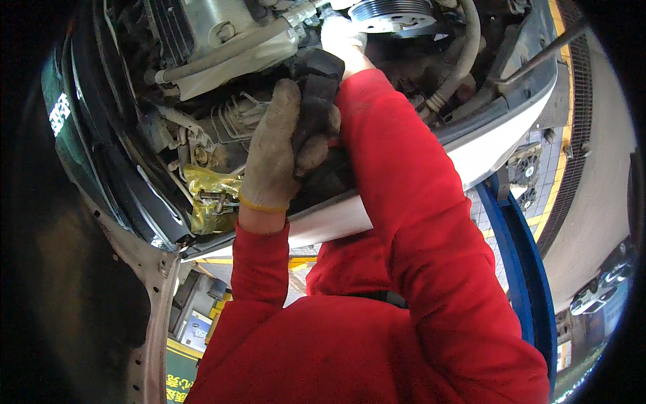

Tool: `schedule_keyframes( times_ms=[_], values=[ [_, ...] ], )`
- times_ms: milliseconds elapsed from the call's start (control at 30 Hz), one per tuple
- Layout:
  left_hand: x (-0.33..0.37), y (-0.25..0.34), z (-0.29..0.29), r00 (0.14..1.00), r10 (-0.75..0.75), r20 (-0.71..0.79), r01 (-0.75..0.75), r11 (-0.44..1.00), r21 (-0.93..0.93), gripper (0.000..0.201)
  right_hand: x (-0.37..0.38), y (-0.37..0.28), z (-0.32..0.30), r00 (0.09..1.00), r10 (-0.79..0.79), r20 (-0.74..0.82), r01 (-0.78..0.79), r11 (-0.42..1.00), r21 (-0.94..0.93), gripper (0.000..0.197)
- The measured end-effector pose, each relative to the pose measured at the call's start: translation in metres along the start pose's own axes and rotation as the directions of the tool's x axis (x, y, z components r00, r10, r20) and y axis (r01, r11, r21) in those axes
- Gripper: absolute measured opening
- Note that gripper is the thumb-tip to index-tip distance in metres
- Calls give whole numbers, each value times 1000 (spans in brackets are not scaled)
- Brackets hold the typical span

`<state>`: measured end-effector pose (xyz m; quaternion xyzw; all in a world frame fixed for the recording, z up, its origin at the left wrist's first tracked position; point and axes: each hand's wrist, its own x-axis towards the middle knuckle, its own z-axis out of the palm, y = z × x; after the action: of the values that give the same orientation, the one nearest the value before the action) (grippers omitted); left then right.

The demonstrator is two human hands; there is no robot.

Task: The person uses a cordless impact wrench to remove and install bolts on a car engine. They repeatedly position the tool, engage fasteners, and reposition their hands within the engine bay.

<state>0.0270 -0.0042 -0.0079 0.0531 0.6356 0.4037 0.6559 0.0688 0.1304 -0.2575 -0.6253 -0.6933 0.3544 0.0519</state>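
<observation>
The gloved left hand (269, 151) is wrapped around a black handheld tool (317, 91), its long axis running forward and slightly right. Just beyond the tool's head, the right hand (343, 37) — its grip washed out, impossible to tell — is the nearer to the grooved pulley (396, 20) on its right.

A black handheld tool (316, 91) with a chunky, blocky head is gripped nearly upright, just inside the near white edge (333, 223) of the engine bay. Farther in, toward the far side, sits a silvery pulley (393, 24), grooved and brightly lit.
</observation>
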Motion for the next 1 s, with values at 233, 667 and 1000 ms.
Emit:
schedule_keyframes(
  times_ms=[233, 667, 1000],
  values=[
    [-2, 8, -8, 966, 216, 145, -260, 825, 503, 51, 3, 4, 9, 990, -129, 62, 133, 990, -53, 29],
    [8, 1, 3, 668, 608, 430, -491, -74, 868, 77, 12, -10, 12, 998, 60, 33, -67, 960, 270, 32],
    [18, -2, -2, 753, 581, 309, -436, 88, 896, 75, 12, -16, 11, 997, 54, 47, -65, 957, 282, 34]
  ],
)
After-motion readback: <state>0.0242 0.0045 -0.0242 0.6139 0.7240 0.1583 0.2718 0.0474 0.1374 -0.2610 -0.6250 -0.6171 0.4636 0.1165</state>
